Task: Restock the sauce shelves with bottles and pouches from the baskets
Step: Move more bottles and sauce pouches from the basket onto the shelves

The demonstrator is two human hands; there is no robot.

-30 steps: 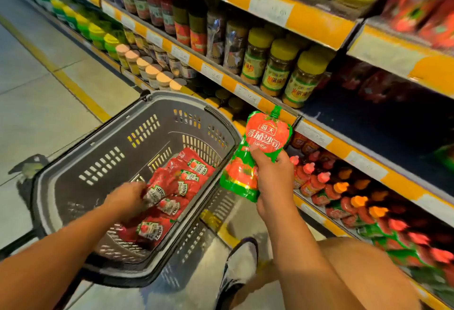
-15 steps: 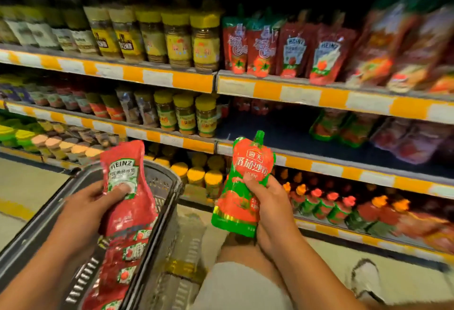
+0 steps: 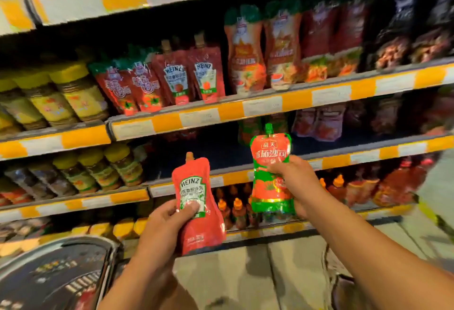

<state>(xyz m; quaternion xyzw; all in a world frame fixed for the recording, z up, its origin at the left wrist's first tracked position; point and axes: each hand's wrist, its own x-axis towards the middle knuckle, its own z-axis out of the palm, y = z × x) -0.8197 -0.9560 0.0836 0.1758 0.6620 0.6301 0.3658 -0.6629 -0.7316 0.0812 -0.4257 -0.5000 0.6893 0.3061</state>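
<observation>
Heinz pouch (image 3: pixel 197 205) upright in the left hand (image 3: pixel 163 226) grip, green-trimmed pouch (image 3: pixel 270 174) likewise in the right hand (image 3: pixel 293 181).

You face shelves (image 3: pixel 245 110) with orange and white edges. Red sauce pouches (image 3: pixel 186 78) stand beside yellow-lidded jars (image 3: pixel 73 90). Squeeze bottles (image 3: pixel 235 211) stand lower down. A basket (image 3: pixel 61 270) sits bottom left.

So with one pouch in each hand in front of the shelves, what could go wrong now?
1. The left hand holds the red pouch low on its body with the spout up, so it may bend over or slip.
2. The shelf already has similar red pouches and red-and-green ones beside them; the green-edged pouch in the right hand could end up in the wrong row.
3. Pushing a pouch in could tip the leaning pouches.
</observation>
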